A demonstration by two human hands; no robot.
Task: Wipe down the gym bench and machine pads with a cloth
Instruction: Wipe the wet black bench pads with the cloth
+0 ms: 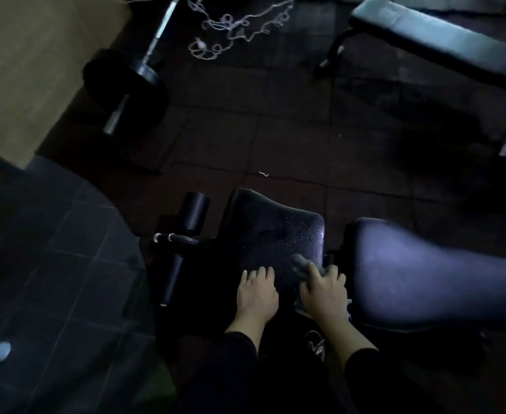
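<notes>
A black seat pad [271, 231] with wet specks lies in front of me, low in the head view. My left hand [257, 291] rests flat on its near edge, fingers straight. My right hand [325, 289] presses a grey cloth [302, 265] onto the pad's near right corner, fingers spread over it. Right of the seat, a longer back pad [410, 276] shines bluish. A second black bench [443, 40] stands at the far right.
A black foam roller pad [193, 215] on a metal bar sits left of the seat. A barbell with black plates [132, 82] lies on the dark tiled floor, with tangled light string [227, 28] beyond it. A tan wall [30, 64] fills the upper left.
</notes>
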